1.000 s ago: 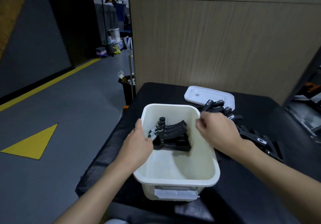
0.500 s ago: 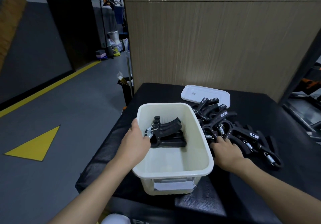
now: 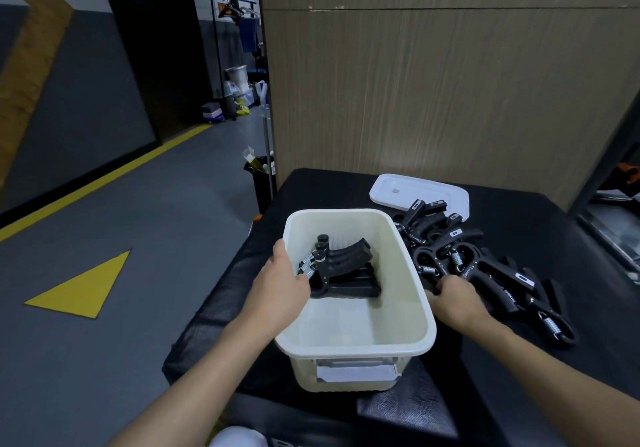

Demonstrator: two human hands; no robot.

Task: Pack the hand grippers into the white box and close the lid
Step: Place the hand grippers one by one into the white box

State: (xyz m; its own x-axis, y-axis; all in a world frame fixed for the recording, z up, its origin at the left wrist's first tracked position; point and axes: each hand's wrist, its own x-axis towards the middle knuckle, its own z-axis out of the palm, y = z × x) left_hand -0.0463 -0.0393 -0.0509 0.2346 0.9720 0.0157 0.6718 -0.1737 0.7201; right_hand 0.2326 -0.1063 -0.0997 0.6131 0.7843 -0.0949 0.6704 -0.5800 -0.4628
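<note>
The white box (image 3: 408,346) stands open on the black table. Several black hand grippers (image 3: 349,266) lie stacked in its far left corner. My left hand (image 3: 280,283) grips the box's left rim, thumb on the edge and fingers inside next to the stack. More black hand grippers (image 3: 485,263) with steel springs lie in a loose pile just right of the box. My right hand (image 3: 457,302) is down on the near left end of that pile, its fingers curled onto one gripper. The white lid (image 3: 405,188) lies flat behind the pile.
The black table (image 3: 540,377) ends at a wood-panelled wall (image 3: 450,100) at the back. A dark bin (image 3: 259,176) stands on the floor off the table's far left corner. Grey floor with yellow markings lies to the left.
My right hand left the box's far rim and dropped onto the pile of grippers to the right. My left hand stayed on the box's left rim.
</note>
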